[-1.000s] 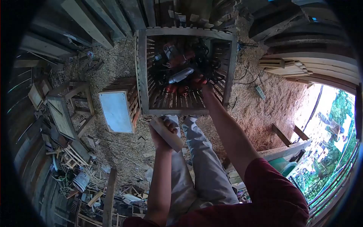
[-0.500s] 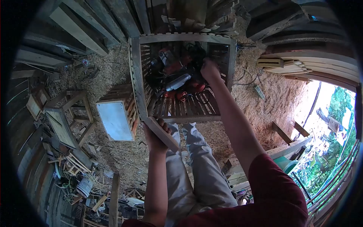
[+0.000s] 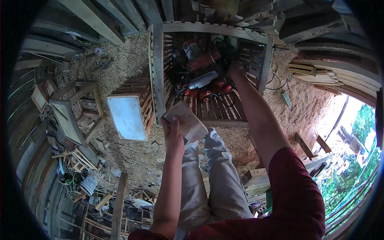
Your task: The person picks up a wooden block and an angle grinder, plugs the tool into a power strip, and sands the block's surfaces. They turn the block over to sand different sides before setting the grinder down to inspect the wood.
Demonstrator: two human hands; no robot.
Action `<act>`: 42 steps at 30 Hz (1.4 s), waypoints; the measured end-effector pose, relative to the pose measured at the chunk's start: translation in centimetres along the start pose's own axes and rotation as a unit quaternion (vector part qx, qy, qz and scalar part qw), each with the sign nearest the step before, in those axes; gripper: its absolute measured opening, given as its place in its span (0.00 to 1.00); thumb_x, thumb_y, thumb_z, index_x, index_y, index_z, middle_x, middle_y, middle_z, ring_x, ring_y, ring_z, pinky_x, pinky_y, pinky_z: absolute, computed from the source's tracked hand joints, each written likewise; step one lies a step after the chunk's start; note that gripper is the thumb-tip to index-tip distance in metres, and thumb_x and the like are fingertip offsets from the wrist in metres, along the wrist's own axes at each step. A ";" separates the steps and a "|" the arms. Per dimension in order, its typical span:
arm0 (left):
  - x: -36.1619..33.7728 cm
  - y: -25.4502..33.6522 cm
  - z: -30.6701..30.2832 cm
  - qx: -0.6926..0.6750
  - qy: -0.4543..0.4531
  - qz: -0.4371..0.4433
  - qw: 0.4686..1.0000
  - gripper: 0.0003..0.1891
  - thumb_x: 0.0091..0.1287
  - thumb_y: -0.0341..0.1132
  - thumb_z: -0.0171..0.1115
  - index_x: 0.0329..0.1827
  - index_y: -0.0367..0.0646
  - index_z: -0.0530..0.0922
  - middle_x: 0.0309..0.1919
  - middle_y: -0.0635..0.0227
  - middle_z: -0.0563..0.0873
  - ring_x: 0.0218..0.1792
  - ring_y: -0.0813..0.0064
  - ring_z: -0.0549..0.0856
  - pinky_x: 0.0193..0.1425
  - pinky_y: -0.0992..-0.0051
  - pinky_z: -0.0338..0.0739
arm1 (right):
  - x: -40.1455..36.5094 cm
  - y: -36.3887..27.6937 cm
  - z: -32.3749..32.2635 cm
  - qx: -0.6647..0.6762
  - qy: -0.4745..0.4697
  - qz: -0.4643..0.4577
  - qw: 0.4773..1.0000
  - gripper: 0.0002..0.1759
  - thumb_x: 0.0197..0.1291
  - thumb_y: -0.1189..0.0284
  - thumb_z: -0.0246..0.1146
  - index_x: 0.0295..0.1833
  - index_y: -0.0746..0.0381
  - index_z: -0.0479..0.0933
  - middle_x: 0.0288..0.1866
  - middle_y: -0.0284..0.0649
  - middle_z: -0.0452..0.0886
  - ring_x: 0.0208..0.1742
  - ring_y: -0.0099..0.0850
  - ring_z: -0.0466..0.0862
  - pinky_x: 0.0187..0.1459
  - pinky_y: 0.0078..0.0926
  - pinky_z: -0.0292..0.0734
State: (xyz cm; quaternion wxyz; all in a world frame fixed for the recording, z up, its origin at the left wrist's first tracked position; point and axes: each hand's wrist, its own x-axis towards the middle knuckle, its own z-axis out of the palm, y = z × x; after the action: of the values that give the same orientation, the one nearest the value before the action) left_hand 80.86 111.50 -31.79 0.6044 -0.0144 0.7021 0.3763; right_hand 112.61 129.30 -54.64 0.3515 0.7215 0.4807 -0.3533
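A flat wooden block (image 3: 186,122) is gripped in the left hand (image 3: 173,137), tilted, in front of the near left corner of a slatted wooden crate (image 3: 224,123). The left fingers are clamped on the block, with the thumb lying along its upper face.

The right hand (image 3: 237,71) is inside the crate, at its right side, among dark cords; it is dim there, and I cannot tell whether its fingers are apart, together or closed on something. Just left of it lie an orange power tool (image 3: 205,60) and, nearer, a grey metal part (image 3: 203,80). More orange pieces (image 3: 218,89) sit to the right of the grey part, above the slatted bottom.

Left of the crate stands a box (image 3: 127,118) with a pale panel on it, and farther left a wooden frame (image 3: 93,105). A white bucket (image 3: 89,183) rests among scraps at near left. Right of the crate, a power strip (image 3: 287,99) lies on the shavings-covered floor (image 3: 298,116), with stacked boards (image 3: 320,77) at far right. The person's 2 legs (image 3: 224,176) are on the near side.
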 end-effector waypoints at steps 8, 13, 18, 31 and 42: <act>-0.5 0.0 -2.2 0.074 -0.047 0.032 0.996 0.39 0.87 0.48 0.58 0.93 0.46 0.52 0.91 0.50 0.56 0.87 0.56 0.63 0.88 0.62 0.62 | -3.5 -1.3 -1.4 0.083 0.050 0.042 0.994 0.33 0.56 0.58 0.74 0.67 0.62 0.85 0.67 0.58 0.88 0.66 0.49 0.90 0.66 0.45 0.88; -0.7 0.2 -2.8 0.053 -0.070 0.051 0.995 0.31 0.88 0.44 0.54 0.88 0.46 0.59 0.77 0.61 0.74 0.74 0.66 0.76 0.81 0.62 0.69 | -4.6 0.0 -1.4 0.179 0.037 0.009 0.983 0.32 0.52 0.58 0.77 0.62 0.61 0.87 0.56 0.53 0.92 0.53 0.45 0.93 0.57 0.43 0.89; -2.0 2.1 -1.9 -0.128 -0.025 -0.030 0.991 0.22 0.87 0.55 0.51 0.68 0.50 0.81 0.53 0.58 0.86 0.52 0.64 0.89 0.57 0.62 0.86 | -10.9 0.6 -0.7 0.434 0.058 -0.026 0.899 0.19 0.58 0.62 0.78 0.52 0.61 0.91 0.42 0.41 0.93 0.39 0.34 0.90 0.45 0.38 0.86; -5.1 7.6 -2.2 -0.219 -0.094 -0.067 0.969 0.34 0.83 0.72 0.45 0.50 0.49 0.83 0.22 0.71 0.75 0.20 0.72 0.72 0.24 0.71 0.69 | -34.3 4.1 -7.1 0.705 -0.079 -0.043 0.703 0.33 0.61 0.65 0.81 0.69 0.66 0.81 0.54 0.41 0.89 0.50 0.31 0.88 0.51 0.33 0.85; -8.6 7.2 -4.3 -0.036 -0.317 -0.093 0.943 0.39 0.83 0.69 0.48 0.62 0.36 0.84 0.35 0.59 0.91 0.17 0.76 0.77 0.25 0.70 0.78 | -51.5 12.7 -9.7 0.759 -0.081 -0.149 0.629 0.44 0.64 0.68 0.79 0.82 0.65 0.67 0.51 0.44 0.87 0.41 0.34 0.89 0.44 0.34 0.86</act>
State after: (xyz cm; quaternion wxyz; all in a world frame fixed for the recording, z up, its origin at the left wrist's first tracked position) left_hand 76.16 110.60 -20.74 0.8270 0.0187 0.4558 0.3286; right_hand 111.36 110.90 -3.95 -0.3397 0.6206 0.1131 -0.6976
